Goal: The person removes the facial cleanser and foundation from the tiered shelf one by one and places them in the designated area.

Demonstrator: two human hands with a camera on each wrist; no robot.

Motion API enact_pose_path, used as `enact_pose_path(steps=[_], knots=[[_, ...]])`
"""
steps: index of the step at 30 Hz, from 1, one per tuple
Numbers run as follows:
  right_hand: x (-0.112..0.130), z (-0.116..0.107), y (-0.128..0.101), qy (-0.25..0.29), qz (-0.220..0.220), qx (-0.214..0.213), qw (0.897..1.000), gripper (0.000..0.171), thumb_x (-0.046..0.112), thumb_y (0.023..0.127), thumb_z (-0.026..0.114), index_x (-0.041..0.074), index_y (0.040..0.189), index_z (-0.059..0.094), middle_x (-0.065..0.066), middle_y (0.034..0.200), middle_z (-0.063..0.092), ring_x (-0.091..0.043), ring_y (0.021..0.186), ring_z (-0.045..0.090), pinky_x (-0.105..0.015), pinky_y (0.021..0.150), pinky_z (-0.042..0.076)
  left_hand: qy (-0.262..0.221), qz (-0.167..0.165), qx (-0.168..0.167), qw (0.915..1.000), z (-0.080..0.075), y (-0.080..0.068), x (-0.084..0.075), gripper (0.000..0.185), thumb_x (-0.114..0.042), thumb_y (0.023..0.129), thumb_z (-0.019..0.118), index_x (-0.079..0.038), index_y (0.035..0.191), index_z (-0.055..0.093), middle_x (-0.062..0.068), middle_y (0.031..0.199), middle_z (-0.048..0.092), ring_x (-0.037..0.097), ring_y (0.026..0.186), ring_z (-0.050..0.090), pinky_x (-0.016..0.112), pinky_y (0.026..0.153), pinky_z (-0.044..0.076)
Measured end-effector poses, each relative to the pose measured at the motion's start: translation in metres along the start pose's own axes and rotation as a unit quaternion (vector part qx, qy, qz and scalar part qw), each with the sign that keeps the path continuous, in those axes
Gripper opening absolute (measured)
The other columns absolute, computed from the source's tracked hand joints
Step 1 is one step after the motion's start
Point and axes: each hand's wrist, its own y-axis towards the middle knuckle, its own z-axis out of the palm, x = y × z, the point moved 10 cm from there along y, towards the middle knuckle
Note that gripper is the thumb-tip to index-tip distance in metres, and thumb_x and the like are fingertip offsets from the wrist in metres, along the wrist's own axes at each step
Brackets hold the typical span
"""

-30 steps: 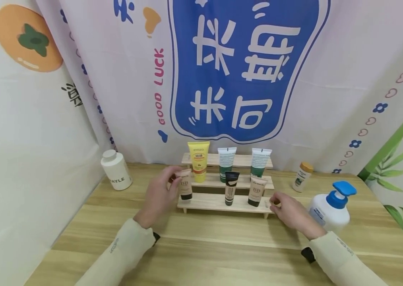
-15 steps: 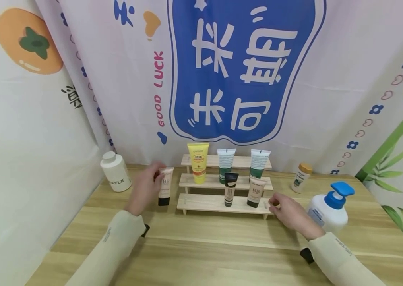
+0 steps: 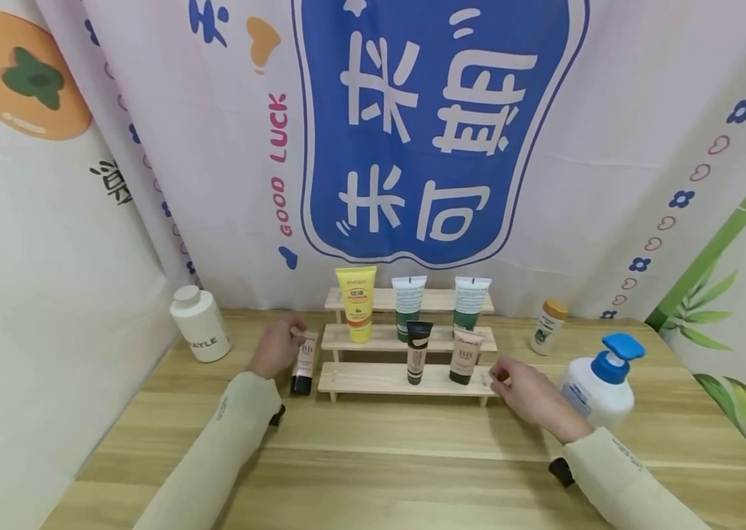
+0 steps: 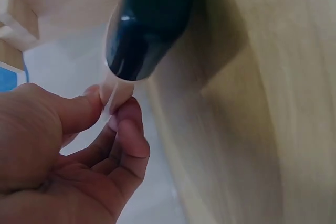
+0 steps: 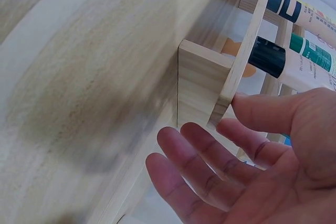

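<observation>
My left hand (image 3: 278, 348) pinches the crimped top end of a beige BB cream tube (image 3: 305, 361) with a black cap, left of the wooden display rack (image 3: 373, 379). In the left wrist view the black cap (image 4: 152, 24) points away from the pinching fingers. My right hand (image 3: 528, 390) grips the right end of the rack's lowest shelf between thumb and index finger; its other fingers are spread loosely. That shelf bears a black-capped slim tube (image 3: 416, 353) and another BB cream tube (image 3: 465, 357). Behind stand a yellow tube (image 3: 357, 302) and two green-and-white tubes (image 3: 409, 305).
A white bottle (image 3: 201, 324) stands at the table's back left. On the right are a small orange-capped bottle (image 3: 548, 327) and a white pump bottle (image 3: 598, 390) with a blue head, close to my right forearm. A printed curtain (image 3: 247, 147) hangs behind the table.
My left hand has lifted the BB cream tube off the lowest shelf's left end and carried it left and down beside the rack. The right hand has stayed at the shelf's end.
</observation>
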Motion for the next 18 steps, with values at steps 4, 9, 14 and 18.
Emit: enact_pose_path(steps=[4, 9, 14, 18], knots=[[-0.001, 0.0, 0.001, -0.002, -0.001, -0.001, 1.0, 0.015, 0.012, 0.09, 0.064, 0.007, 0.103, 0.059, -0.006, 0.096, 0.062, -0.016, 0.079, 0.057, -0.038, 0.071, 0.05, 0.017, -0.018, 0.007, 0.9997, 0.006, 0.008, 0.005, 0.017, -0.004, 0.093, 0.056, -0.003, 0.11, 0.059, 0.011, 0.092, 0.06, 0.02, 0.067, 0.055, 0.031, 0.054, 0.046], [0.0, -0.001, 0.0, -0.005, -0.007, -0.006, 1.0, 0.016, 0.012, 0.09, 0.064, 0.006, 0.104, 0.059, -0.007, 0.096, 0.062, -0.018, 0.081, 0.058, -0.04, 0.072, 0.051, 0.046, -0.033, 0.006, 0.9984, 0.009, 0.014, 0.009, 0.014, -0.005, 0.093, 0.056, -0.002, 0.106, 0.061, 0.013, 0.096, 0.06, 0.024, 0.078, 0.055, 0.033, 0.062, 0.046], [0.003, -0.002, -0.001, 0.004, -0.025, -0.015, 1.0, 0.016, 0.009, 0.089, 0.064, 0.004, 0.103, 0.059, -0.008, 0.096, 0.063, -0.021, 0.085, 0.06, -0.041, 0.073, 0.051, 0.055, -0.041, 0.009, 0.9976, 0.012, 0.015, 0.01, 0.017, -0.004, 0.093, 0.054, 0.001, 0.107, 0.062, 0.016, 0.102, 0.06, 0.025, 0.084, 0.056, 0.035, 0.067, 0.048], [0.003, -0.002, -0.001, 0.01, -0.025, -0.019, 0.999, 0.015, 0.009, 0.089, 0.064, 0.004, 0.103, 0.059, -0.008, 0.096, 0.063, -0.021, 0.085, 0.06, -0.041, 0.073, 0.051, 0.058, -0.047, 0.012, 0.9971, 0.014, 0.015, 0.008, 0.019, -0.008, 0.092, 0.057, 0.003, 0.108, 0.062, 0.015, 0.097, 0.061, 0.023, 0.077, 0.057, 0.034, 0.062, 0.048]])
